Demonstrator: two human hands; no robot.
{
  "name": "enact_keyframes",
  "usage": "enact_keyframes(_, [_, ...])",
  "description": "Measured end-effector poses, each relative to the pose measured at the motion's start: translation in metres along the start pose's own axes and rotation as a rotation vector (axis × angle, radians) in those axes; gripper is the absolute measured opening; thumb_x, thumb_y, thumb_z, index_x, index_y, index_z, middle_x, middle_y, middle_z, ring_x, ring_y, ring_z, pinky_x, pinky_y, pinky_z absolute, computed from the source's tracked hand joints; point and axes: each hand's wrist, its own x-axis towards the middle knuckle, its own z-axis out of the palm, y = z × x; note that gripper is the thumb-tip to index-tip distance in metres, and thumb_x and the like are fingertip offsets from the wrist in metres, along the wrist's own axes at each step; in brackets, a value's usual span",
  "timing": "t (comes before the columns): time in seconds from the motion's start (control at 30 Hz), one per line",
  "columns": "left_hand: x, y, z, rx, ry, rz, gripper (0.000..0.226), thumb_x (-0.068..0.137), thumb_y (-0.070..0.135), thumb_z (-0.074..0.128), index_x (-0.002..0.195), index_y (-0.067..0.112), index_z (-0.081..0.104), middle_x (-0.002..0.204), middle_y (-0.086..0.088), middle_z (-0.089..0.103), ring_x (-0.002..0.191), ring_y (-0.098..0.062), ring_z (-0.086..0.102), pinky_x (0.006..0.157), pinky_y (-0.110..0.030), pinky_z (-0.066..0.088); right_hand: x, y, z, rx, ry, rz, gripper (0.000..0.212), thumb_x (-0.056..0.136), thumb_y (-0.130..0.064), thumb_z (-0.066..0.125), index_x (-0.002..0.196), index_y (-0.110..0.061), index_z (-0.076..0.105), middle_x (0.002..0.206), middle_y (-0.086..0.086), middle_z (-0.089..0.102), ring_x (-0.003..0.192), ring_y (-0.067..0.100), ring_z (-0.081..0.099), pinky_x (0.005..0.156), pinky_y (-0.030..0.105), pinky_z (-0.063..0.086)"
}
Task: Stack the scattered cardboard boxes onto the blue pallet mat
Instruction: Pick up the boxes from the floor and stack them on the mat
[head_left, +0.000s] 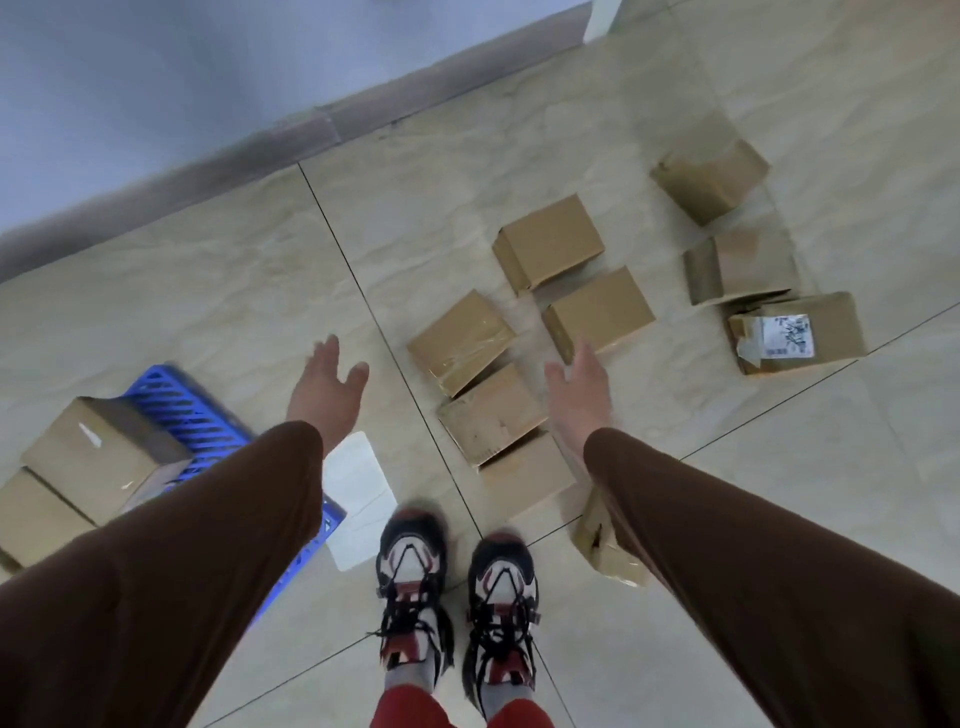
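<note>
Both grips were spread wide and held nothing: left hand (326, 387) and right hand (579, 387) hovered above the cardboard boxes (491, 413).

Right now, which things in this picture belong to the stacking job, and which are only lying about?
Belong to the job:
- blue pallet mat
- boxes already on the mat
- scattered boxes on the floor
- labelled box
- left hand and right hand, both open and empty

Only lying about:
- white sheet on the floor beside the mat
- shoes
</note>
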Motion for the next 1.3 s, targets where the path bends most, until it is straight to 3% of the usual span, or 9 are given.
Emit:
enact_keyframes(0.23, [0.065,0.026,0.066,0.027,0.053,0.184,0.067,0.107,0.038,0.040,0.163,0.021,0.007,0.171,-0.002,0.001,0.157,-0.019,-0.001,0.126,-0.034,0.005,0.054,0.002,0.067,-0.160,-0.030,-0.096,0.076,0.107,-0.048,0.029,0.163,-0.012,-0.009,0.172,0.006,-0.011,0.159,0.019,-0.006,0.128,0.037,0.003])
enact_keyframes(0.47, [0.108,0.043,0.108,-0.106,-0.188,0.070,0.060,0.106,0.045,0.036,0.161,0.025,0.022,0.169,-0.006,0.018,0.155,-0.021,0.018,0.125,-0.038,0.017,0.086,-0.002,0.103,0.114,-0.164,0.179,0.073,0.106,-0.054,0.028,0.164,-0.022,-0.004,0.167,0.010,0.029,0.149,0.040,0.034,0.122,0.052,0.026])
enact_keyframes(0.6, [0.099,0.042,0.105,-0.177,-0.210,-0.016,0.057,0.104,0.051,0.037,0.156,0.029,0.034,0.153,-0.005,0.048,0.137,-0.028,0.048,0.114,-0.041,0.038,0.082,-0.011,0.102,0.189,-0.184,0.219,0.066,0.102,-0.057,0.030,0.161,-0.033,0.011,0.159,0.008,0.043,0.152,0.040,0.026,0.120,0.058,0.027])
enact_keyframes(0.83, [0.042,0.017,0.041,-0.519,-0.035,-0.066,0.055,0.102,0.039,0.051,0.154,0.029,0.039,0.146,0.003,0.055,0.129,-0.019,0.055,0.110,-0.037,0.044,0.027,-0.072,0.094,0.374,-0.249,0.012,0.058,0.108,-0.035,0.040,0.161,-0.034,0.017,0.161,0.001,0.038,0.140,0.021,0.044,0.113,0.036,0.034])
enact_keyframes(1.03, [-0.016,-0.059,-0.004,-0.607,0.078,-0.136,0.069,0.078,0.059,0.050,0.143,0.036,0.051,0.128,-0.002,0.065,0.115,-0.023,0.065,0.101,-0.047,0.053,-0.060,-0.110,0.130,0.417,-0.398,-0.063,0.067,0.107,-0.028,0.041,0.162,-0.038,0.006,0.164,-0.012,0.031,0.140,0.007,0.041,0.122,0.042,0.032])
enact_keyframes(1.1, [-0.041,-0.087,-0.016,-0.631,0.113,-0.161,0.069,0.079,0.057,0.049,0.145,0.035,0.050,0.130,-0.003,0.062,0.116,-0.021,0.064,0.102,-0.045,0.052,-0.089,-0.117,0.146,0.434,-0.423,-0.057,0.059,0.105,-0.027,0.043,0.159,-0.035,0.021,0.155,-0.015,0.044,0.135,0.012,0.051,0.117,0.048,0.039])
enact_keyframes(1.17, [-0.072,-0.104,-0.032,-0.649,0.146,-0.178,0.065,0.086,0.047,0.050,0.149,0.031,0.048,0.134,-0.003,0.057,0.119,-0.019,0.060,0.107,-0.042,0.048,-0.116,-0.121,0.162,0.406,-0.441,-0.054,0.035,0.104,-0.023,0.044,0.128,-0.047,0.052,0.127,-0.014,0.064,0.119,0.019,0.064,0.108,0.053,0.048])
enact_keyframes(1.23, [-0.102,-0.124,-0.047,-0.717,0.184,-0.186,0.060,0.090,0.039,0.052,0.149,0.029,0.048,0.135,-0.003,0.058,0.120,-0.019,0.060,0.108,-0.040,0.047,-0.146,-0.125,0.182,0.377,-0.476,-0.092,0.034,0.103,-0.021,0.045,0.107,-0.051,0.060,0.110,-0.013,0.070,0.112,0.022,0.069,0.103,0.053,0.052])
enact_keyframes(1.3, [-0.128,-0.155,-0.058,-0.802,0.211,-0.215,0.044,0.099,0.026,0.052,0.143,0.029,0.052,0.124,0.001,0.064,0.109,-0.013,0.065,0.096,-0.023,0.052,-0.178,-0.126,0.205,0.337,-0.516,-0.127,0.035,0.103,-0.024,0.047,0.124,-0.048,0.059,0.117,-0.012,0.071,0.112,0.018,0.069,0.104,0.049,0.053])
